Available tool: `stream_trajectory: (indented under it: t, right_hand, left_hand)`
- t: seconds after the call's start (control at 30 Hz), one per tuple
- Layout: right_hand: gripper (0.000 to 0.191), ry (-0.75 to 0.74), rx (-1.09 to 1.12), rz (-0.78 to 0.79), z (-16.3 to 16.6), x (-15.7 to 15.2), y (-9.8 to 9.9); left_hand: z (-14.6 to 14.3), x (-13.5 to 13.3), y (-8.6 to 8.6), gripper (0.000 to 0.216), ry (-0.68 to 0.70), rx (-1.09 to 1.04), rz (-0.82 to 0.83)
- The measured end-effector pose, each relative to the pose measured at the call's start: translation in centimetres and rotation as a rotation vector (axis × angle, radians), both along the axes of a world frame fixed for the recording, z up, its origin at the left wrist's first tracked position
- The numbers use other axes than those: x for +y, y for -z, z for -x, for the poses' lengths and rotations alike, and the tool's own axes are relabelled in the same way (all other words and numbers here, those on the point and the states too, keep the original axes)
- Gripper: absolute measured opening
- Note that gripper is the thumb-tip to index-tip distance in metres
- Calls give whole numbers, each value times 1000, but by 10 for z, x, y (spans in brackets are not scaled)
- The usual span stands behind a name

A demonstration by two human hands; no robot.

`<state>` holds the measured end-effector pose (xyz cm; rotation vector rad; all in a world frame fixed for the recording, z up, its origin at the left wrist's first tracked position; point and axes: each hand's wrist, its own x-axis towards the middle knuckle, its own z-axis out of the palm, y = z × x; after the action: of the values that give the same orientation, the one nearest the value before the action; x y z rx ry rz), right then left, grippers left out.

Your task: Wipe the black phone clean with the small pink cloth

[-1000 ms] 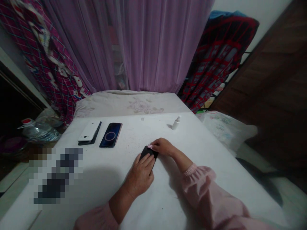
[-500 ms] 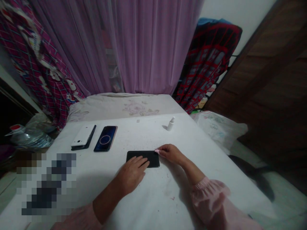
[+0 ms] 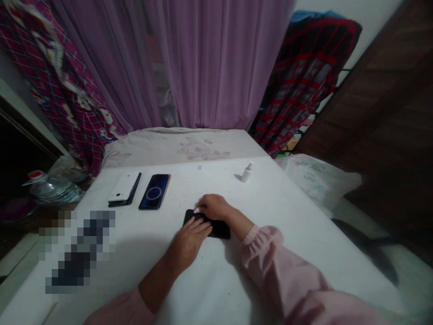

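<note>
Upper left of frame: glossy white rectangular phone [image 3: 123,187] on dark case, then blue-black phone [image 3: 154,192] with ring on screen. Centre: our left hand [image 3: 189,239], fingers pressed together, flat on matte black phone-shaped slab [image 3: 221,230], lying on white table top [image 3: 203,289]. Our right hand [image 3: 213,206], fingers together, pinching small pink tab [image 3: 196,210] at slab's upper edge. Upper centre-right: small white spray bottle [image 3: 247,173].

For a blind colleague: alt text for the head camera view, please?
Left hand and right hand rest on a black smartphone on a white table, a pink item at the right fingers. Beyond lie a white phone, a dark phone and a spray bottle.
</note>
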<state>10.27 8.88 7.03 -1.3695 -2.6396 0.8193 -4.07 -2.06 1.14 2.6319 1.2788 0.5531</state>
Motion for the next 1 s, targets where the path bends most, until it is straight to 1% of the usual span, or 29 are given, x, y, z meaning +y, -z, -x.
stream_trajectory:
  t: [0.07,0.13,0.17,0.2,0.23,0.3,0.33,0.37,0.43,0.53,0.6,0.67,0.7,0.77,0.83,0.9,1.0]
  right_hand:
    - [23,-6,42,22,8,2,4]
    - [23,62,164,44,3,6,8]
    - [25,131,254,46,-6,7,10]
    - [25,250,403,55,-17,8,12]
    - [30,324,471,33,-31,8,14]
    - [37,426,531,-2,-62,2,20]
    - [37,525,617,7,-76,-4,25]
    - [38,586,677,30,-89,-11,30]
    - [40,642,733,37,-105,-29,41]
    - [35,675,748,-61,-109,-52,53]
    - [32,688,733,-171,-103,-60,56]
    - [31,699,704,-278,-96,-61,55]
    - [31,700,683,-321,-93,-61,53]
    - [30,694,627,-380,-89,-58,51]
    - [29,669,540,-413,-88,-55,50]
    - [27,616,423,-458,-87,-54,53]
    - [27,473,268,-567,-83,-55,58]
  left_hand:
    - [-2,-1,-1,45,-17,16,3]
    - [-3,-2,-2,46,-20,28,12]
    - [-2,-1,-3,46,-13,32,17]
    - [0,-1,-4,45,-9,32,21]
    - [2,1,-5,44,-11,29,20]
    - [11,6,-7,43,-45,22,6]
    - [17,9,-8,46,-78,21,-5]
    - [22,13,-9,51,-113,25,-13]
    - [31,19,-10,61,-159,43,-11]
    - [29,23,-12,61,-222,62,-5]
    - [16,19,-13,59,-331,67,-34]
    - [-2,10,-13,61,-472,70,-72]
    - [-10,4,-12,64,-508,66,-81]
    - [-22,-6,-9,67,-508,39,-91]
    - [-25,-13,-3,71,-459,13,-102]
    - [-20,-17,5,74,-406,11,-123]
    - [-6,-17,14,74,-352,54,-151]
